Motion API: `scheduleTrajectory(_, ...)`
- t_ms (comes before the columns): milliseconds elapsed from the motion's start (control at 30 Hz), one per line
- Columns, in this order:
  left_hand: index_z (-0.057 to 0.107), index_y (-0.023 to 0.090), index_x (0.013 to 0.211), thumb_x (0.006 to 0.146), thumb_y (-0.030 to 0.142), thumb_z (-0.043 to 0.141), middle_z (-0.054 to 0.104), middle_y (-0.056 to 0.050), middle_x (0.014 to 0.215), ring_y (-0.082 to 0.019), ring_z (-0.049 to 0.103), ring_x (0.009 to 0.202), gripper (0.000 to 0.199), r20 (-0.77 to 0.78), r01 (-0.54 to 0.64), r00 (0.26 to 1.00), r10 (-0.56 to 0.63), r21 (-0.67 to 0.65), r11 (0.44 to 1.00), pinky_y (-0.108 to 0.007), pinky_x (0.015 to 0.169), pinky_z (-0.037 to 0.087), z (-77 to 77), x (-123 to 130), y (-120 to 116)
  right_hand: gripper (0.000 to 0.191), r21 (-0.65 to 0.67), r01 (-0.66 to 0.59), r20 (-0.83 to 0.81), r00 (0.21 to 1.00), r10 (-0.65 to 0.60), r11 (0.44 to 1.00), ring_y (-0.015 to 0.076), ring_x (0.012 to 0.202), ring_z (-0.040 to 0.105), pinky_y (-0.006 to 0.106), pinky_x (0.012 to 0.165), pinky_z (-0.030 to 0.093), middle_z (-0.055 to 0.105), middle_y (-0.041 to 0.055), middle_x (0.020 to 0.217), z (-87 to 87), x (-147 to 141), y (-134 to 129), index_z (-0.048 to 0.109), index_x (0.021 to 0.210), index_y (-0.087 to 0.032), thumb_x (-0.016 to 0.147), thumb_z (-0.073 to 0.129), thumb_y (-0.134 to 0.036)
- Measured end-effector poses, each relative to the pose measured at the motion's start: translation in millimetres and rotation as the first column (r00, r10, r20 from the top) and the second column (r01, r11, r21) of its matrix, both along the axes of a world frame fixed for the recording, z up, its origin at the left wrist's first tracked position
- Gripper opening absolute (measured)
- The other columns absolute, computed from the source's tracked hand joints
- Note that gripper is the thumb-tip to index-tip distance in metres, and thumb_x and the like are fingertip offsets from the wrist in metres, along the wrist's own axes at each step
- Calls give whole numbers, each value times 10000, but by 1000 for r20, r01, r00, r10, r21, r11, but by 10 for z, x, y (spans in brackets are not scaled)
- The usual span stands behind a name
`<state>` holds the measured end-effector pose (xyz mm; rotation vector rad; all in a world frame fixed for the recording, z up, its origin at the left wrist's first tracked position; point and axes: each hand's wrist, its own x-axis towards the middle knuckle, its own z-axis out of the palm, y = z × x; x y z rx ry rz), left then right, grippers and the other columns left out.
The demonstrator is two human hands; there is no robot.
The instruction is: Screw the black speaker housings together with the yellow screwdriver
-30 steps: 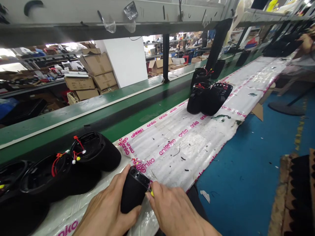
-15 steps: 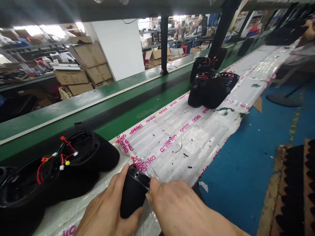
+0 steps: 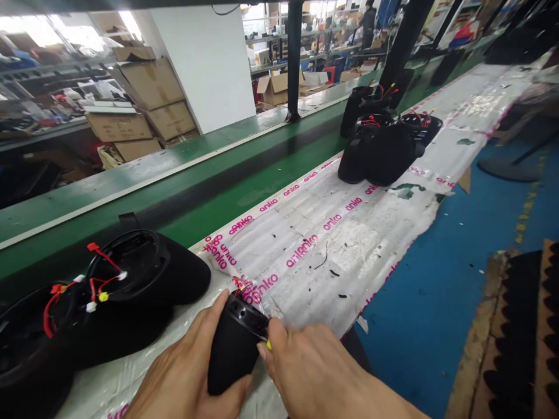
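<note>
A black fabric-covered housing (image 3: 231, 349) stands at the lower middle, its dark plastic rim facing up. My left hand (image 3: 196, 364) is wrapped round its left and near sides, fingers and thumb pressed on the fabric. At the rim's right end my right hand (image 3: 312, 361) is closed in a pinch; a small yellow bit shows at its fingertips, and what it holds is mostly hidden. Red wires (image 3: 238, 284) stick up behind the rim. More black housings with red, white and yellow connectors, one of them round-topped (image 3: 183, 270), lie to the left.
White printed sheeting (image 3: 323, 233) covers the bench, with small black scraps on it. A cluster of black housings (image 3: 379, 154) stands farther along. Beside it runs a green surface (image 3: 262, 169) with a dark post (image 3: 293, 64). At the lower right are trays of black parts (image 3: 519, 331).
The view has shifted slightly, so the bench and far housings appear moved. Both hands keep their hold at the black housing, which looks tilted a little differently.
</note>
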<state>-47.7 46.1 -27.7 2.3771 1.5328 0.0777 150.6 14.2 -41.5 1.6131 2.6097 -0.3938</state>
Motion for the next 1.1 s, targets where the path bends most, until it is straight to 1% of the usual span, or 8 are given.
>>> scheduleTrajectory(167,196,346,1537,784,420,670,501,-12,1519,-249,557,1320,893,25,-10,1000,11,-24,1000,-370,1080,506,32,-45,13,107,176,169,-173,975,-139,970,246,528,646,367,470,391,640,17,688,-151,-1,-121,430,959,-221,1032,373,-272)
scheduleTrajectory(433,242,319,1541,774,393,674,444,-10,1557,-263,459,1401,883,141,-10,990,17,-46,999,-428,1159,394,117,-16,-95,145,309,253,-459,884,-89,917,232,611,669,331,512,425,668,17,754,-331,47,-318,500,955,-213,1019,386,-275)
scheduleTrajectory(567,300,276,1530,784,466,672,425,-49,1564,-293,434,1415,855,222,-18,973,57,-172,985,-476,1171,357,140,55,-135,309,430,458,-725,689,-4,778,199,600,665,302,560,459,685,28,767,-304,197,-432,526,1042,-197,1061,246,-325)
scheduleTrajectory(633,317,262,1524,821,516,627,401,-59,1578,-278,412,1431,809,234,-38,968,95,-234,971,-477,1187,319,167,72,-123,284,318,612,-834,544,-93,724,189,620,671,285,595,472,697,13,774,-195,303,-462,536,1112,-214,1061,299,-362)
scheduleTrajectory(700,345,255,1512,815,510,630,397,-70,1582,-278,390,1445,795,196,-63,975,103,-199,978,-487,1194,302,178,65,-94,273,152,666,-847,469,-251,731,195,639,675,282,610,475,694,-8,742,-96,379,-472,559,1127,-244,1053,350,-403)
scheduleTrajectory(767,413,264,1476,776,474,668,438,-79,1559,-301,419,1427,774,160,-42,985,60,-113,993,-496,1177,347,166,37,-64,299,40,607,-800,495,-338,794,212,707,696,297,660,490,713,-4,786,-56,390,-467,568,1179,-255,1042,365,-426)
scheduleTrajectory(900,468,273,1421,695,465,748,571,-82,1437,-301,609,1252,802,106,-12,994,2,95,995,-404,1015,554,136,-34,-102,369,-73,411,-705,623,-339,909,252,870,711,354,776,516,733,51,970,-112,256,-433,496,1335,-229,1001,425,-369)
scheduleTrajectory(1100,361,277,1467,921,462,467,550,-58,1476,-233,601,1269,586,-94,43,995,-13,325,945,-360,1001,567,151,24,-337,279,-9,419,-652,686,-323,908,262,790,704,379,722,511,708,24,889,-193,127,-434,481,1249,-240,1006,351,-286)
